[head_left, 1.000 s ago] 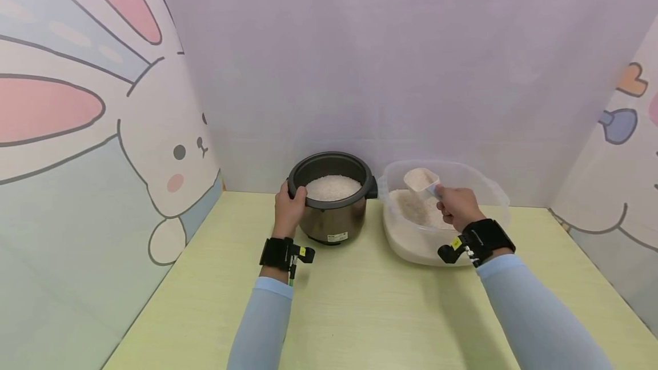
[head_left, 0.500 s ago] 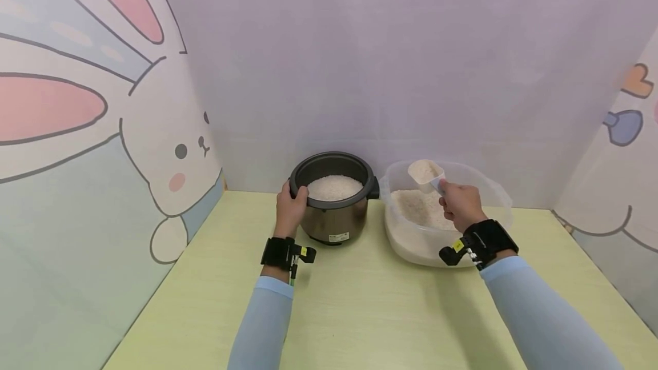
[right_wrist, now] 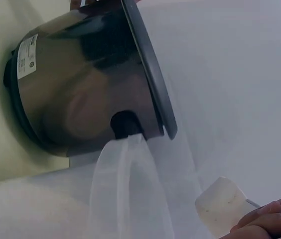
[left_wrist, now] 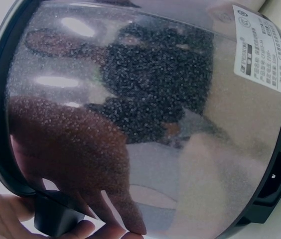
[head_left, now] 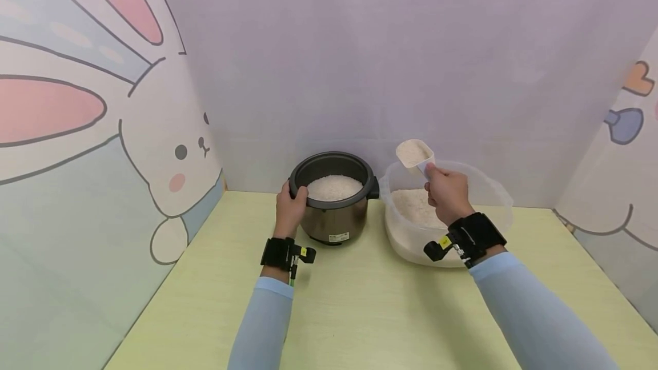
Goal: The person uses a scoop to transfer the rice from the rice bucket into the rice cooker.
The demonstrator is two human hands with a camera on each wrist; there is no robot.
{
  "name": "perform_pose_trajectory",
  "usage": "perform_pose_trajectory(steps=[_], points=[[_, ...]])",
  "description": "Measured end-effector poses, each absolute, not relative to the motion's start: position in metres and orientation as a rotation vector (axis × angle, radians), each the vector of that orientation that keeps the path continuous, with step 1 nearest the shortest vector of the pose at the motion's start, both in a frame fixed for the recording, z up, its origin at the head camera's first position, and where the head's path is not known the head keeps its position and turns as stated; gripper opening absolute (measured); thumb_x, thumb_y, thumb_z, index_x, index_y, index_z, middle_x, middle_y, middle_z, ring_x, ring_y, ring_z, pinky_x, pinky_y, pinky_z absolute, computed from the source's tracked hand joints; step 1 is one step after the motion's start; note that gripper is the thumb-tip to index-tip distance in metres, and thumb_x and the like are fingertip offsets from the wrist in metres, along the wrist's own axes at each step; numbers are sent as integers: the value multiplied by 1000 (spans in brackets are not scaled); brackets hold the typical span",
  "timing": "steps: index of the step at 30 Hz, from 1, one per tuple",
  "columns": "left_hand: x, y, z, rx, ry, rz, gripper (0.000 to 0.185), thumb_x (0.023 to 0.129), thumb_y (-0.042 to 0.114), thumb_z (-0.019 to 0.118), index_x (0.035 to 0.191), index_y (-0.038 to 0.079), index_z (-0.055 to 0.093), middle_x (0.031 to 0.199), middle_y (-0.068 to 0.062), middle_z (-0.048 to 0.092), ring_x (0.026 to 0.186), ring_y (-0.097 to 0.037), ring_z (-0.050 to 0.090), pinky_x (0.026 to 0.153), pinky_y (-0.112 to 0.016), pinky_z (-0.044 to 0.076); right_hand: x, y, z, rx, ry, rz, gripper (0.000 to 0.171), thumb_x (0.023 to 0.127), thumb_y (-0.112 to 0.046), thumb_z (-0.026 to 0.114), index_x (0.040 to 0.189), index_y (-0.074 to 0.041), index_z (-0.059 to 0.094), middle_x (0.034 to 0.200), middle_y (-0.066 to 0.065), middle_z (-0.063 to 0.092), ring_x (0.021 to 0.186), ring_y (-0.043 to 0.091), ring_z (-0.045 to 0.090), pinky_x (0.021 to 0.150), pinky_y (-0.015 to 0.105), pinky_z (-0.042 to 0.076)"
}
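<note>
In the head view a dark rice cooker without a lid stands on the table, white rice inside it. My left hand grips its left side, thumb over the rim. The left wrist view has the fingers around a black side handle. My right hand holds a white measuring scoop by its handle, rice heaped in the cup. The scoop is raised over the back left of a clear plastic tub, apart from the cooker. More rice lies in that tub.
The tub stands close beside the cooker's right handle. A pale lilac curtain hangs right behind both. Printed panels flank the yellow-green table at left and right.
My right hand has lifted the filled scoop out of the tub, first slightly right, then up and left. My left hand and the rice cooker have stayed put.
</note>
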State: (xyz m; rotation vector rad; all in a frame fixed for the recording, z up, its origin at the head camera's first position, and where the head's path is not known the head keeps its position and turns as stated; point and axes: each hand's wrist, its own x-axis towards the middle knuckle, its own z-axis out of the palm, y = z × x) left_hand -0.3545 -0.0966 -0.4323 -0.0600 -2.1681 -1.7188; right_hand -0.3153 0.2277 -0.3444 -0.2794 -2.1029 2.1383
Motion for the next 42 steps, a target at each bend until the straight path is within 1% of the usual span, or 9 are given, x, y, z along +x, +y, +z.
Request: perform_pose_trajectory(steps=[6,13,17,21,26,30,33,37,42], points=[[-354,-98,-433,-60,-2171,-1716,46,100,24,49,138,-2,50,82,-6,44,71,-19,39,69,-37,33,-310,212,-338,-130,-2081,2179,41,107,-27,52,127,7,61,70,0,42,51,10,29,50,26,26],[-352,-97,-432,-50,-2181,-1720,58,100,23,50,152,-1,41,132,-21,55,100,-28,47,84,-39,37,-309,192,-338,8,-2039,2211,30,104,-15,52,80,-4,64,56,-4,37,50,9,27,49,26,25],[-352,-96,-431,-48,-2184,-1709,55,99,24,50,148,-1,45,116,-18,56,90,-25,46,79,-37,36,-309,180,-337,28,-2106,2136,25,104,-14,50,95,5,63,59,-4,39,51,8,27,50,25,26],[-353,-96,-431,-58,-2173,-1711,49,99,23,50,140,-2,48,88,-10,42,74,-22,38,70,-37,33,-308,170,-336,62,-2224,2052,33,106,-16,49,119,12,59,62,-5,37,52,7,28,52,24,28],[-354,-96,-432,-53,-2170,-1715,48,99,24,50,139,-3,49,89,-8,45,75,-21,41,70,-36,34,-309,159,-335,122,-2344,1915,50,107,-17,48,153,4,42,84,5,52,57,8,34,56,24,32],[-354,-95,-432,-43,-2173,-1726,52,99,25,51,144,-1,48,97,-11,49,81,-23,45,72,-36,36,-310,155,-335,165,-2413,1779,50,108,-17,47,154,3,40,134,21,57,89,14,49,69,26,36],[-353,-95,-432,-39,-2172,-1733,53,99,25,51,146,0,47,101,-13,51,83,-24,45,73,-37,36,-312,153,-338,193,-2445,1705,50,108,-18,47,153,3,41,143,26,52,87,18,48,68,27,36],[-354,-95,-433,-36,-2169,-1731,53,99,25,50,145,-1,47,101,-14,52,83,-25,46,73,-37,36,-315,152,-341,220,-2469,1623,49,108,-19,47,152,2,44,140,27,53,62,17,39,57,28,36],[-356,-96,-434,-18,-2181,-1718,58,99,27,50,150,1,44,113,-18,58,87,-26,50,75,-37,38,-317,153,-346,246,-2496,1546,47,109,-18,46,151,3,46,144,26,52,80,25,51,66,34,41]])
